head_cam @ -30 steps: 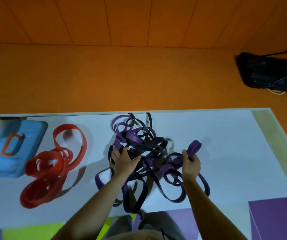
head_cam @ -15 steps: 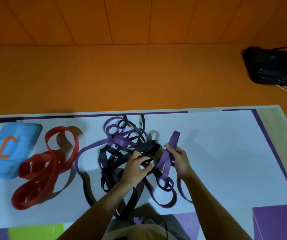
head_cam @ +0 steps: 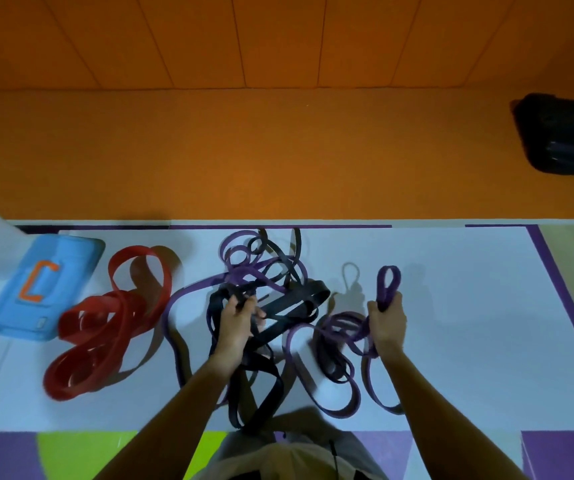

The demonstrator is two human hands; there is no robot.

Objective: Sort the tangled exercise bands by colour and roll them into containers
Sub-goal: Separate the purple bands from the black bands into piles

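**A:** Bands first, from the head view, the only one you have. The red bands (head_cam: 105,327) lie in their own loose pile on the white sheet (head_cam: 469,306), left of your hands and just beside the blue case (head_cam: 41,289). They are separated by colour but not rolled.

**B:** And the others?

**A:** The black bands (head_cam: 271,306) and the purple bands (head_cam: 334,341) are tangled together in the middle of the sheet, right in front of you. Your left hand (head_cam: 238,320) is closed around a bunch of black strands. Your right hand (head_cam: 386,320) is a closed fist around purple strands, and one purple loop stands up above the fist. The two hands are apart, with strands running between them.

**B:** So how far along am I?

**A:** I judge you are in the sorting part, with one colour out and two colours not yet free. Purple loops at the far side are woven with black ones. No band is rolled, as far as I see. I cannot tell if the blue case is one of the containers; it looks closed. A black bag (head_cam: 562,133) lies on the orange floor (head_cam: 244,150), well apart.
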